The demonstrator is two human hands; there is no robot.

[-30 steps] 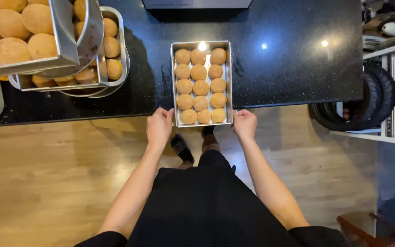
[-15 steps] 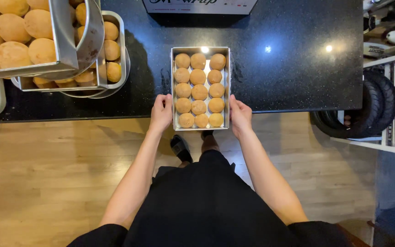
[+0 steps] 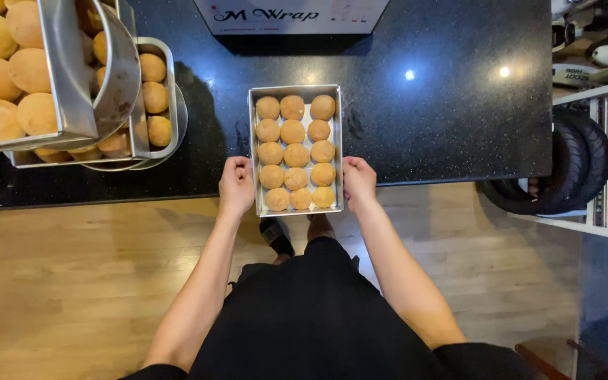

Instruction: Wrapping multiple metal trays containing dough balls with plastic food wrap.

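rectangular metal tray of round buns (image 3: 295, 93) at counter's (image 3: 445, 105) near edge, long axis running straight away from body. left hand (image 3: 236, 184) and right hand (image 3: 358, 181) gripping long sides, fingers curled against walls.

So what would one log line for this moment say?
left hand: gripping tray's left side | right hand: gripping right side | metal tray: on black counter edge | rolls: filling tray

Both arms reach forward, left hand (image 3: 236, 186) and right hand (image 3: 359, 182) curled, palms facing inward.
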